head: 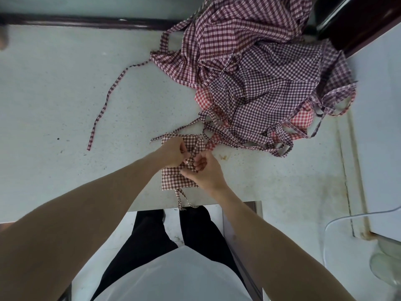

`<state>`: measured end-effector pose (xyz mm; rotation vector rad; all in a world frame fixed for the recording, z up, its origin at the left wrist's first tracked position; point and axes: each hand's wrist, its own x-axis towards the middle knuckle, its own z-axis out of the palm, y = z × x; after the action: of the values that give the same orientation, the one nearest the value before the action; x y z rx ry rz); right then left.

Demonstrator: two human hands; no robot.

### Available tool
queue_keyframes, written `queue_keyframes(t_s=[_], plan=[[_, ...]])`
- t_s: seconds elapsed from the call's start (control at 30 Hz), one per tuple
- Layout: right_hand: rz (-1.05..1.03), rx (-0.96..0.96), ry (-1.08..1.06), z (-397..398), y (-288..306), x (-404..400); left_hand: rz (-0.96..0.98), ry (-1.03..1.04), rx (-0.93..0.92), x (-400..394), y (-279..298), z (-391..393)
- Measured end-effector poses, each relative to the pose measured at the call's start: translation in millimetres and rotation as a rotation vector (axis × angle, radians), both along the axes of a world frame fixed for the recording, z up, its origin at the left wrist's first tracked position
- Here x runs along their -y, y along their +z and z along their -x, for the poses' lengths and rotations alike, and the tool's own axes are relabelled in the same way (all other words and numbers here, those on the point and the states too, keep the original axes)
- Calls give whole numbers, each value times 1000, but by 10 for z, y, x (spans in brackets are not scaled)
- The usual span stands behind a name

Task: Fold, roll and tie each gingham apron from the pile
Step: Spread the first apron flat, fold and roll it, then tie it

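A folded brown-and-white gingham apron (173, 181) lies near the front edge of the pale table (65, 94). My left hand (172, 152) and my right hand (205, 170) meet over its middle, each pinching a strap (196, 148) of that apron where the straps cross. Another strap end (181, 199) hangs over the table's front edge. A pile of loose gingham aprons (260, 72), maroon, purple and red, lies at the back right, its straps trailing toward the folded apron.
One long strap (108, 98) from the pile runs across the table's left half. A dark rail (86, 20) borders the far edge. A white surface (379, 127) adjoins on the right, with a clear plastic item (386, 263) at the lower right.
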<state>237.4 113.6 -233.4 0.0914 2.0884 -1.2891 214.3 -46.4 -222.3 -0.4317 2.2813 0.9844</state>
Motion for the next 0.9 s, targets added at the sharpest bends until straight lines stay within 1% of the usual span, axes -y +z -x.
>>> queue_keyframes(t_s=[0.1,0.2,0.3,0.4,0.5,0.57,0.63,0.77,0.83,0.9], plan=[[-53,-171,17,-67,-52,42,34,-42,6,-29,34,18],[-101,-324,-67,-110,-62,97,72,-62,10,-28,36,4],[-128,-377,-83,-112,-45,127,89,-22,-5,-32,38,-14],[-165,-402,-6,-106,-63,145,82,37,-44,-41,38,-35],[-211,-364,89,-48,-53,153,77,108,-108,-34,28,-81],[-166,-311,133,14,3,144,59,148,-148,-28,1,-123],[-117,-208,162,78,29,128,36,168,-182,-35,-6,-154],[-106,17,184,172,-8,96,17,172,-203,-48,-4,-177],[-138,25,150,172,-22,120,32,160,-191,-58,-3,-167],[-177,-63,112,149,-27,134,40,175,-172,-56,-16,-148]])
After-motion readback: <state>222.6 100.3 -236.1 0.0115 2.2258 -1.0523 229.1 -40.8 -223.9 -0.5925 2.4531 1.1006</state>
